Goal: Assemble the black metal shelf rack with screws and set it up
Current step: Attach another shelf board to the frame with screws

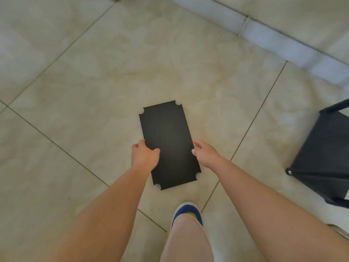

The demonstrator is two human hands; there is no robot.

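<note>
Here left hand grips the black shelf panel's left edge over the tiled floor, right hand loose-fingered at its right edge; next, likely carry it to the partly built rack at far right.

**Both arms reach down, left hand gripping**

Both bare forearms stretch forward and down, nearly parallel. The left hand curls its thumb over the top of a black panel, fingers hidden beneath its edge. The right hand sits at the panel's opposite edge, fingers loosely bent; whether it touches is unclear.
</note>
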